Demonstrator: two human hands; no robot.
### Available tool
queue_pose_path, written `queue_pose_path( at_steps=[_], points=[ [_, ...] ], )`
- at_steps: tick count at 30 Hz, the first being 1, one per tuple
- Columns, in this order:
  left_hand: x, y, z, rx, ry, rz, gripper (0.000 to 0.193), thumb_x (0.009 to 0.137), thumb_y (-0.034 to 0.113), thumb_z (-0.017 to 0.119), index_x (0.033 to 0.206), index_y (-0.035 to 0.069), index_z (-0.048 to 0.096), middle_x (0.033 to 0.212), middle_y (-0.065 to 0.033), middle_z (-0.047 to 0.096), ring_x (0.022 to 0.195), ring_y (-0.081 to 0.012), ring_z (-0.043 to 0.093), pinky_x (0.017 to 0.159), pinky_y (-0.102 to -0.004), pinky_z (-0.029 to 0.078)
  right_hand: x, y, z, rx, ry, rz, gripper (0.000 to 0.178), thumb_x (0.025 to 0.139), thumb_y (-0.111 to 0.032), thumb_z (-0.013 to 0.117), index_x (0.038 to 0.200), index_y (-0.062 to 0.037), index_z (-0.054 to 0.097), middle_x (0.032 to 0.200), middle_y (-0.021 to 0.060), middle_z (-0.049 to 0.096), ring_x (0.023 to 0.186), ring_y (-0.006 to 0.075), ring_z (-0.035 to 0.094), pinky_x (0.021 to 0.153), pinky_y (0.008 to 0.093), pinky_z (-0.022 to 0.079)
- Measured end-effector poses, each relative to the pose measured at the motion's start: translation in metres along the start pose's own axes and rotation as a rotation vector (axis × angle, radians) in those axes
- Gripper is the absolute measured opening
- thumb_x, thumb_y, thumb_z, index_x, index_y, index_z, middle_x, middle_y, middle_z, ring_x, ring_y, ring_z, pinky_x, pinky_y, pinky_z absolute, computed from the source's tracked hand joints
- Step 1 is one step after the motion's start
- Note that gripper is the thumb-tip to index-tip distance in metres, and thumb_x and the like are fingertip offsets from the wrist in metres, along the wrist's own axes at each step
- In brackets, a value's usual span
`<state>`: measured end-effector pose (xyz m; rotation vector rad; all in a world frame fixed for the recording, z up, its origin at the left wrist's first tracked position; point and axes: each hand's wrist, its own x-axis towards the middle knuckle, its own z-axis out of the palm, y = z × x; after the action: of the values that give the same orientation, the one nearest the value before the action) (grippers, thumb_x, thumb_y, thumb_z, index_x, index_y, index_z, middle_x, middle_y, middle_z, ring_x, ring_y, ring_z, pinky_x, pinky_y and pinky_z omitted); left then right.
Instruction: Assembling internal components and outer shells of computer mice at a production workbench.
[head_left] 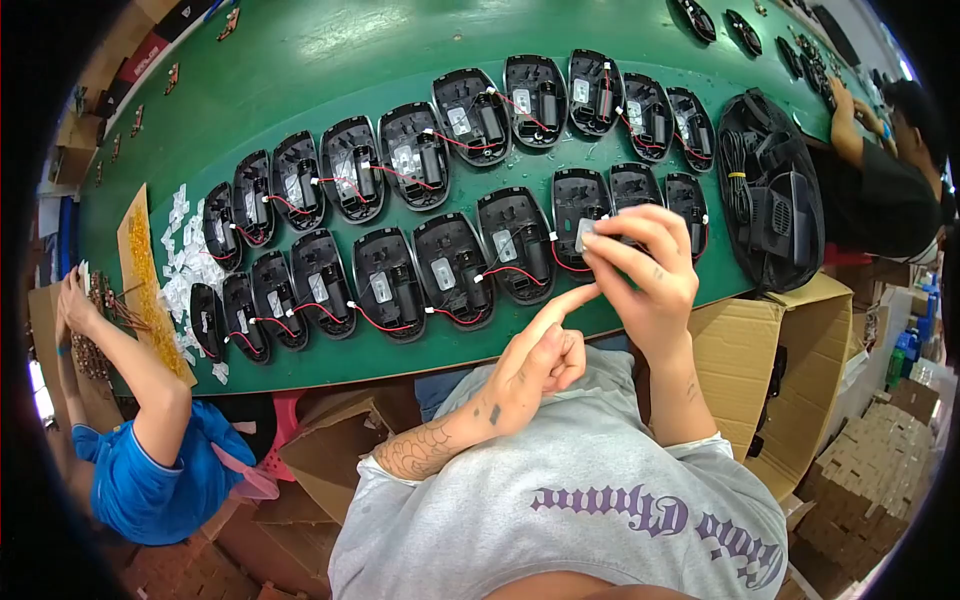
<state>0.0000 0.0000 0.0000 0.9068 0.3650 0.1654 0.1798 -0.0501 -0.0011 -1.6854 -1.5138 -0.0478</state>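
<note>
- Black housings (414,150) lie open side up in two rows on the green table (330,75), the nearer row following its near edge. They look like thin moulded plastic: light, stiff, apt to skid when nudged. The outer rim should make the soundest hold, clear of the parts inside.
- Right hand (655,272), above the right part of the nearer row, is nearly closed in a pinch, thumb and index fingertips meeting over a housing.
- Left hand (530,368), by the near edge, has its index finger straight toward the right hand and the rest curled in; nothing shows in it, though I cannot tell what the curl may hide.
- Dark cylinders (430,163) sit inside the housings, probably their heaviest part.
- Pale square (582,235) seems pinched in the right fingertips: likely very light, flexible and easily creased, best taken by a corner.
- Red wires (510,268) end in white plugs (479,278); their joints are probably fragile, so grip the plug instead.
</note>
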Motion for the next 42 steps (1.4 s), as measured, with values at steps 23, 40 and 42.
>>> queue_pose_path(
  at_steps=[23,40,42],
  points=[
    [-0.010,-0.003,-0.021,-0.715,-0.172,-0.183,0.039,0.102,0.028,0.038,0.126,0.001,0.052,0.062,0.0035,0.038,0.049,-0.0035,0.031,0.043,-0.0184,0.027,0.010,0.009,0.005,-0.179,-0.190,0.029,0.028,0.072,-0.001,0.072,0.099,-0.0111,0.074,0.112,0.0059,0.062,0.117,0.0316,0.049,0.098,0.0427,0.041],
    [0.001,-0.007,-0.012,-1.263,-0.147,-0.231,0.032,0.104,0.027,0.035,0.114,0.005,0.056,0.075,-0.0006,0.042,0.063,-0.0106,0.041,0.053,-0.0228,0.039,0.012,-0.001,-0.005,-0.169,-0.223,0.024,0.031,0.073,-0.005,0.070,0.103,-0.0112,0.074,0.124,0.0091,0.059,0.123,0.0332,0.045,0.104,0.0451,0.037],
    [0.001,-0.005,-0.007,-1.251,-0.067,-0.202,0.036,0.104,0.031,0.036,0.122,0.005,0.054,0.089,-0.0032,0.052,0.076,-0.0128,0.049,0.063,-0.0253,0.043,0.014,-0.015,-0.015,-0.051,-0.081,-0.039,0.033,0.069,-0.007,0.073,0.102,-0.0104,0.075,0.119,0.0084,0.061,0.120,0.0327,0.048,0.103,0.0465,0.039]
  ],
)
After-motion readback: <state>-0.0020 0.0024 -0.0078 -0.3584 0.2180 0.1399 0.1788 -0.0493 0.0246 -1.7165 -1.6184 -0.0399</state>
